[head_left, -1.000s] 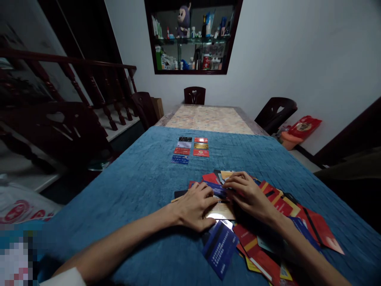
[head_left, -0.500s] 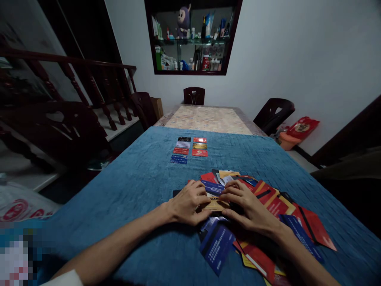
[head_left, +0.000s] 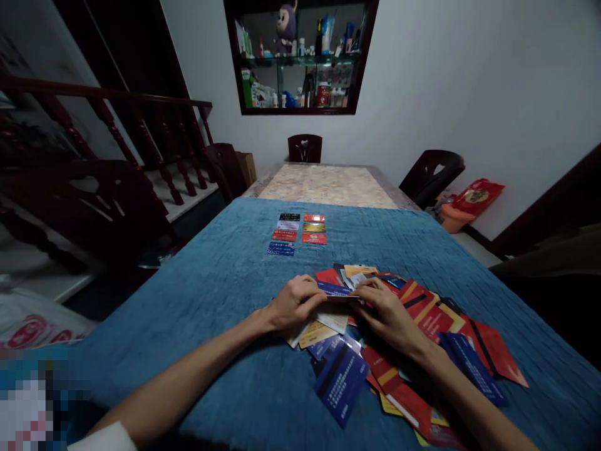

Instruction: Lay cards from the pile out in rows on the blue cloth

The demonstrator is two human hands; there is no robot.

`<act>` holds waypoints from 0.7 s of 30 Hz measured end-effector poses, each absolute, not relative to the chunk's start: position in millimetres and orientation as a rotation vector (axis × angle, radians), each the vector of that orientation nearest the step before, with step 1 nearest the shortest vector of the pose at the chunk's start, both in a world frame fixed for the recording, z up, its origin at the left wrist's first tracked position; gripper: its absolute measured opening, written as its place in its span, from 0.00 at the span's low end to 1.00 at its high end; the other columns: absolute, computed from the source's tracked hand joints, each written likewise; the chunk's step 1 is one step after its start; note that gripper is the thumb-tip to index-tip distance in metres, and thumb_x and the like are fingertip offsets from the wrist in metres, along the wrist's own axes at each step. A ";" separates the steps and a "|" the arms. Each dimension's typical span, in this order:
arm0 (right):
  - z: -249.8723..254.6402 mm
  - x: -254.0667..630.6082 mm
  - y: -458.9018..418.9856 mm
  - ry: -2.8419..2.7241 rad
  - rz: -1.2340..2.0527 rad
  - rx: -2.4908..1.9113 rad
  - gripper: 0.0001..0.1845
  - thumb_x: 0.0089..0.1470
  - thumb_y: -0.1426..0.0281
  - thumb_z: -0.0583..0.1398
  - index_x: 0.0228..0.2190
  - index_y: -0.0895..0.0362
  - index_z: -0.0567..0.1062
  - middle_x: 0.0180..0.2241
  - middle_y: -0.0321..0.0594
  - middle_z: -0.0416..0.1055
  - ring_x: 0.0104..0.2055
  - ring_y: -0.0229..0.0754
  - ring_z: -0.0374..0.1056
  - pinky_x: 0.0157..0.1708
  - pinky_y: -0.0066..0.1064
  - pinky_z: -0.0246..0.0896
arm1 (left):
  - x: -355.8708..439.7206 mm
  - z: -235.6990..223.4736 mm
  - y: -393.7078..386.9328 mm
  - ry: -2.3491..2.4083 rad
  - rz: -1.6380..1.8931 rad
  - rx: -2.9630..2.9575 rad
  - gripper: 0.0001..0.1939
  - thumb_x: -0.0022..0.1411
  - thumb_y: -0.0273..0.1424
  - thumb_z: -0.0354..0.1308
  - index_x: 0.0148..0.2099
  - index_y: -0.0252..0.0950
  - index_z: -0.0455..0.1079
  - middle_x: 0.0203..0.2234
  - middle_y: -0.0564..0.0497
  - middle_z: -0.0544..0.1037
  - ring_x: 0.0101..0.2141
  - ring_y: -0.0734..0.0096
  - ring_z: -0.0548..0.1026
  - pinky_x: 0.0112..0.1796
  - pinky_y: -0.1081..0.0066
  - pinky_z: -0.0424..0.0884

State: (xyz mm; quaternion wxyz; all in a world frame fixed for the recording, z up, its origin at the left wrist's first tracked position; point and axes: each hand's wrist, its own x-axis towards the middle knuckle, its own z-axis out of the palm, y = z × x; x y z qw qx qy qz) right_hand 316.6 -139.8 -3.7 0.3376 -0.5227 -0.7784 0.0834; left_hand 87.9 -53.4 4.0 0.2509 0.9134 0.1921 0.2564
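Between both hands a card point(head_left: 342, 297) is pinched by its two ends, seen nearly edge-on above the pile. My left hand point(head_left: 297, 303) closes its thumb and fingers on the left end; my right hand point(head_left: 382, 307) grips the right end. Below and around them spreads a loose heap of cards: a blue card point(head_left: 342, 382) in front, a yellowish card point(head_left: 319, 335) under the left hand, red cards point(head_left: 429, 319) to the right. Farther off, several cards lie in two columns, with a blue one point(head_left: 282, 248) nearest on the left and a red one point(head_left: 314, 238) on the right.
A blue cloth point(head_left: 211, 263) covers the near part of the table point(head_left: 328, 181). Dark wooden chairs stand round it, one at the far end point(head_left: 305, 148). A glass-shelved wall cabinet point(head_left: 300, 59) is behind. A white plastic bag point(head_left: 32, 319) sits at left.
Both hands have lifted a card off the pile and tilted it nearly edge-on. Light-coloured cards beneath the left hand have come into view. The two columns look the same.
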 end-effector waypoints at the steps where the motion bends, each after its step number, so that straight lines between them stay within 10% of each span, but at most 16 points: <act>1: -4.7 316.5 -139.0 -2.005 0.219 -1.376 0.10 0.61 0.70 0.54 0.33 0.53 0.76 0.31 0.43 0.74 0.39 0.47 0.65 0.37 0.39 0.65 | 88.0 3.0 -51.7 0.542 0.704 2.461 0.13 0.68 0.30 0.50 0.39 0.33 0.76 0.34 0.47 0.80 0.40 0.66 0.73 0.43 0.66 0.68; 21: -10.8 313.1 -132.5 -1.856 0.203 -1.424 0.07 0.57 0.70 0.56 0.29 0.53 0.74 0.30 0.41 0.72 0.38 0.47 0.65 0.37 0.39 0.64 | 87.2 -2.1 -42.6 0.625 0.763 2.285 0.12 0.63 0.27 0.54 0.42 0.33 0.78 0.36 0.46 0.79 0.39 0.66 0.76 0.43 0.66 0.71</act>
